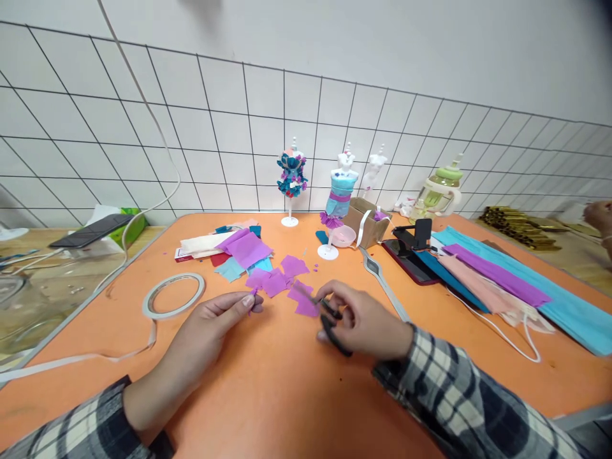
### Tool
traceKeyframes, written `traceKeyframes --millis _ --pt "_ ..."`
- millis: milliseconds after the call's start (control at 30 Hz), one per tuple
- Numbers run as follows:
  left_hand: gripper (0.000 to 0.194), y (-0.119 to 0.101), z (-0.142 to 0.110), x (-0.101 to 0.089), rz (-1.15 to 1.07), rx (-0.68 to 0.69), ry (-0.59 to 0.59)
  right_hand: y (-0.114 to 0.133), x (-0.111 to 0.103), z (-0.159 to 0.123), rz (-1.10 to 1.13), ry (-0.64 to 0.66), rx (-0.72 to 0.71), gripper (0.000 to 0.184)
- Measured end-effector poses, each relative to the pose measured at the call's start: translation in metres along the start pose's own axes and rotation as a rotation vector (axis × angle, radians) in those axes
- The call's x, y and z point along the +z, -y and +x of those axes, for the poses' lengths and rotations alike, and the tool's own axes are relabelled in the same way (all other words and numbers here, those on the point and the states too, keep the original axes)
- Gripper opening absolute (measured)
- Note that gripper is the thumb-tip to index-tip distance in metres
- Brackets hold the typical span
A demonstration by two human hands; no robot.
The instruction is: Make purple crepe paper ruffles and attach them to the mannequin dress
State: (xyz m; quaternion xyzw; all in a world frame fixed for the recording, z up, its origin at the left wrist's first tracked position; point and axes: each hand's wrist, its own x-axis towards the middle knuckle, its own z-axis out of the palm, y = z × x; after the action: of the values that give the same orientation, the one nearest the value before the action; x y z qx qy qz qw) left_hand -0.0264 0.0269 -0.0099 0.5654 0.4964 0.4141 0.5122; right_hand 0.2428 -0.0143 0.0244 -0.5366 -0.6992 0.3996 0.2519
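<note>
Between thumb and fingertips, my left hand [222,322] pinches a small twisted piece of purple crepe paper [254,294]. My right hand [366,322] grips black-handled scissors [332,326], whose blades point left and look blurred. Several cut purple paper squares [275,282] lie on the orange tabletop just beyond both hands. Behind them is a pile of folded purple paper [246,247], with light blue [230,269] and cream pieces around it. One small dress form [292,173] wears teal and purple paper flowers. Another dress form [342,191] wears a light blue paper dress with a purple frill.
A tape roll [174,296] lies at left, its strip trailing off. Toward the back stand a cardboard box [370,223], a pink bowl [344,236] and a green-lidded bottle [437,191]. A phone [410,261] and long paper strips [497,274] lie right. Another person's hand [600,217] shows far right.
</note>
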Motion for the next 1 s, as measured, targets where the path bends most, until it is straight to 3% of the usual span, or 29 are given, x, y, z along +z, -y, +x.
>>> traceKeyframes --millis 133,233,433,700,1000 --pt "0.027 -0.001 -0.004 0.003 -0.011 0.048 0.025 0.002 0.036 -0.002 0.051 0.048 -0.022 0.049" --pt "0.022 -0.007 -0.007 0.006 0.066 0.089 0.045 -0.002 0.046 -0.003 0.039 0.06 -0.032 0.05" --pt "0.021 -0.009 -0.01 0.008 0.22 0.139 0.062 -0.003 0.047 -0.005 -0.006 0.077 -0.043 0.052" --pt "0.023 -0.018 -0.018 0.013 0.424 0.245 0.18 -0.002 0.049 -0.005 -0.058 0.044 -0.108 0.054" --pt "0.021 -0.018 -0.021 0.013 0.45 0.33 0.075 0.002 0.049 -0.008 -0.134 0.017 -0.136 0.04"
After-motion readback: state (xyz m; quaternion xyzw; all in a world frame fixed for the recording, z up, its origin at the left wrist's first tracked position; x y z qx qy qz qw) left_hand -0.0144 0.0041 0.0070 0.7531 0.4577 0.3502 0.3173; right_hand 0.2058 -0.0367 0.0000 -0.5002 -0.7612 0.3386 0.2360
